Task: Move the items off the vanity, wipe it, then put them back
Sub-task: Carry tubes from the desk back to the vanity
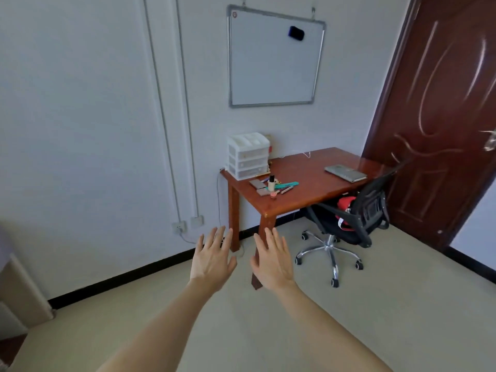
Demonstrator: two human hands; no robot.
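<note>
A reddish wooden vanity table (308, 189) stands against the far wall. On its left end sits a white plastic drawer organizer (248, 155). In front of it lie small cosmetics: a cream bottle with a black cap (271, 183), grey compacts (259, 187), a teal nail file (287, 185) and a small pink pot (273, 194). A grey flat case (345, 173) lies on the right part. My left hand (213, 260) and my right hand (272, 260) are stretched out side by side, palms down, fingers spread and empty, well short of the table.
A black office chair (349, 221) with a red item on its seat is pushed under the table's right side. A whiteboard (273, 59) hangs above. A dark brown door (445, 116) stands at the right. Wall sockets (188, 223) and cables are at the left of the table legs.
</note>
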